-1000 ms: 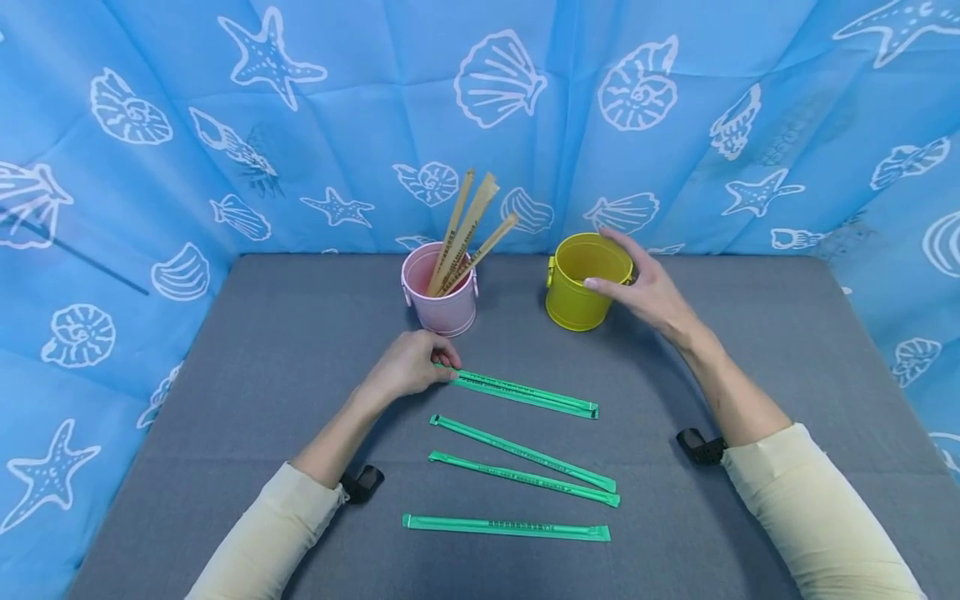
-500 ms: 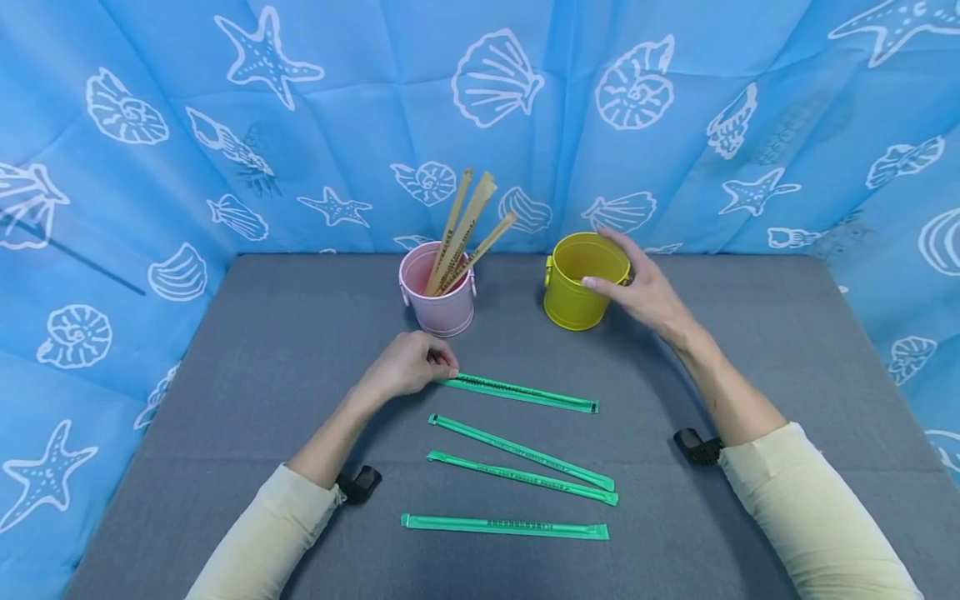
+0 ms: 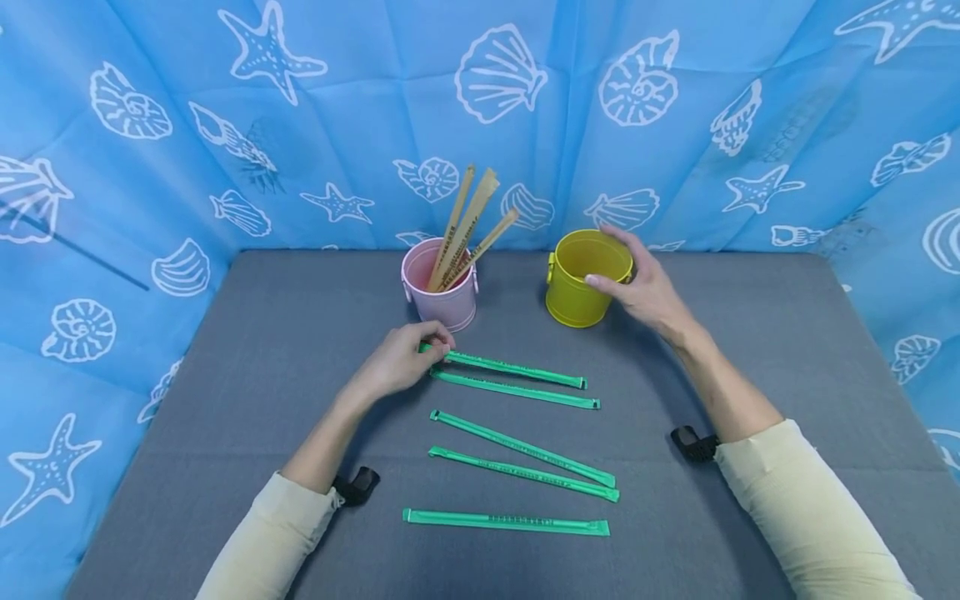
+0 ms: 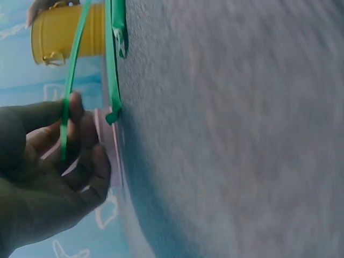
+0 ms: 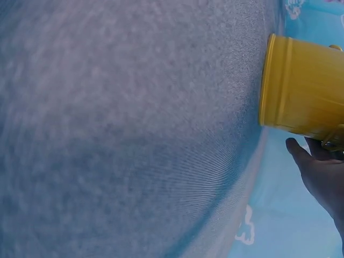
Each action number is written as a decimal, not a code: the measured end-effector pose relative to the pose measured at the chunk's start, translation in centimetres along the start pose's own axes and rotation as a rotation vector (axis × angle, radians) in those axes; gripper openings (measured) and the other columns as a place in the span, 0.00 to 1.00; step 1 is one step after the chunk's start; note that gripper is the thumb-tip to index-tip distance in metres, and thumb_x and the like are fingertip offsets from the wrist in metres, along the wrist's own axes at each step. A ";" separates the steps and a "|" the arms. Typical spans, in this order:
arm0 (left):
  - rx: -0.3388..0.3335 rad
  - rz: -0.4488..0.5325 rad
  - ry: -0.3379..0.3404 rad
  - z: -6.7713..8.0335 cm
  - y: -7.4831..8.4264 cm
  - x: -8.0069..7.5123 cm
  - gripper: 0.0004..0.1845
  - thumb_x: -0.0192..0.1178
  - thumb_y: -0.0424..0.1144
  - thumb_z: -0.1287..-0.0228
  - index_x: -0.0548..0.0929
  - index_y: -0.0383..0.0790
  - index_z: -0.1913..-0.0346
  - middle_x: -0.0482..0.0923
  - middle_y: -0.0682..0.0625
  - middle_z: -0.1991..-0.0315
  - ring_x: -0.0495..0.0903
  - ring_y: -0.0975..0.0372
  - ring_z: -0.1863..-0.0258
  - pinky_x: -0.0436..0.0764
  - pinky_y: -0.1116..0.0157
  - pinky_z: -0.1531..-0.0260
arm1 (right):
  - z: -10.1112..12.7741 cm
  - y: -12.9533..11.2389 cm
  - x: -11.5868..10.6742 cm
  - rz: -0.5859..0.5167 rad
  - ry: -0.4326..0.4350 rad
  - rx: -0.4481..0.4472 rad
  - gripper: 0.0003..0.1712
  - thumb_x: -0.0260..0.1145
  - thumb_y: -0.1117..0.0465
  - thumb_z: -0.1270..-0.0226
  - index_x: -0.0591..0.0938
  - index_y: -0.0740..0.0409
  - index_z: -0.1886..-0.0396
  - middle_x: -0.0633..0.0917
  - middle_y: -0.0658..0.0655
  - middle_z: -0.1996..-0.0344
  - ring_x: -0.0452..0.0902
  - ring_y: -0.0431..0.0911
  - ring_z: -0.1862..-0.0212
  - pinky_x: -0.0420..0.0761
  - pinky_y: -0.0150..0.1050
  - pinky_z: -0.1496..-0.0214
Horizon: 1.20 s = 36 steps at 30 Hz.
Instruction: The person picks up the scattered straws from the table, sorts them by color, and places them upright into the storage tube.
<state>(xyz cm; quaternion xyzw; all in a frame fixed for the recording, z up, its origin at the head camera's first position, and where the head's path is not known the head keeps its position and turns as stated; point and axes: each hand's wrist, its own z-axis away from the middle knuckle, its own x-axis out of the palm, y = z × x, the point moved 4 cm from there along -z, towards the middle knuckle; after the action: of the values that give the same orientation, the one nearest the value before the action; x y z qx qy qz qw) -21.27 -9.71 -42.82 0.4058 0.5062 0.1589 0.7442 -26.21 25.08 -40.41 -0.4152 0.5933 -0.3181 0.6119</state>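
Several green paper-wrapped sticks lie on the grey table (image 3: 247,375). My left hand (image 3: 433,345) pinches the near end of the farthest green stick (image 3: 517,369) and holds it lifted just above a second green stick (image 3: 517,391). In the left wrist view, thumb and fingers of the left hand (image 4: 69,126) pinch the lifted stick (image 4: 74,54) beside the second stick (image 4: 112,64). My right hand (image 3: 611,267) grips the rim of the empty yellow bucket (image 3: 577,287), with its thumb on the near side. The right wrist view shows the yellow bucket (image 5: 298,88) and the right hand (image 5: 317,169) beside it.
A pink bucket (image 3: 442,300) holding tan wrapped sticks (image 3: 467,229) stands left of the yellow one, just behind my left hand. Three more green sticks (image 3: 525,450) lie nearer me. Blue seashell-print cloth (image 3: 150,125) walls the table at the back and both sides.
The left hand has raised the end of one green stick and drawn it back toward the pink bucket, uncovering a second stick beneath. The right hand stays on the yellow bucket.
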 end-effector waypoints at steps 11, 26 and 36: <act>0.057 0.078 0.148 0.2 1.5 -0.1 0.02 0.64 0.37 0.32 0.85 0.46 0.60 0.79 0.52 0.71 0.74 0.60 0.75 0.72 0.64 0.74 | 0.3 0.1 -0.1 -0.063 0.013 -0.005 0.46 0.71 0.57 0.34 0.58 0.43 0.22 0.57 0.49 0.22 0.44 0.47 0.22 0.39 0.55 0.24; 0.168 0.212 0.281 1.7 3.0 -2.2 0.04 0.69 0.35 0.37 0.87 0.39 0.61 0.83 0.48 0.71 0.75 0.58 0.75 0.75 0.67 0.73 | 0.5 -0.7 1.1 -0.137 0.013 -0.003 0.44 0.69 0.62 0.33 0.58 0.50 0.22 0.59 0.57 0.24 0.58 0.54 0.28 0.56 0.53 0.27; 0.215 0.234 0.347 3.1 7.5 -3.9 0.03 0.64 0.28 0.35 0.82 0.30 0.61 0.82 0.40 0.70 0.80 0.53 0.73 0.79 0.70 0.69 | 1.1 -2.5 0.7 -0.143 0.031 0.008 0.42 0.67 0.66 0.33 0.58 0.56 0.23 0.60 0.59 0.25 0.61 0.55 0.30 0.60 0.53 0.29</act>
<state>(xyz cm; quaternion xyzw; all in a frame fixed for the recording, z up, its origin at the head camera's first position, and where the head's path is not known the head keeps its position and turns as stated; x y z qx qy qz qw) -18.94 -8.94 -34.23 0.5053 0.5900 0.2565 0.5751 -24.79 23.54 -38.58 -0.4492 0.5703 -0.3695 0.5801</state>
